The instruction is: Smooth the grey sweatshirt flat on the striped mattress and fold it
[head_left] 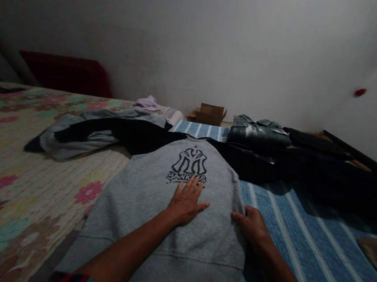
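Observation:
A grey sweatshirt with black sleeves and a black "Yankees" print lies flat on the bed, chest side up. My left hand rests flat on its middle, fingers spread, just below the print. At the sweatshirt's right side edge my right hand lies with its fingers curled onto the fabric; whether it pinches the cloth I cannot tell. The black sleeves stretch out to the left and right behind the body of the garment.
A floral bedspread covers the left, a blue striped sheet the right. Behind lie a grey garment, a folded dark denim jacket, dark clothes, a lilac cloth and a cardboard box by the wall.

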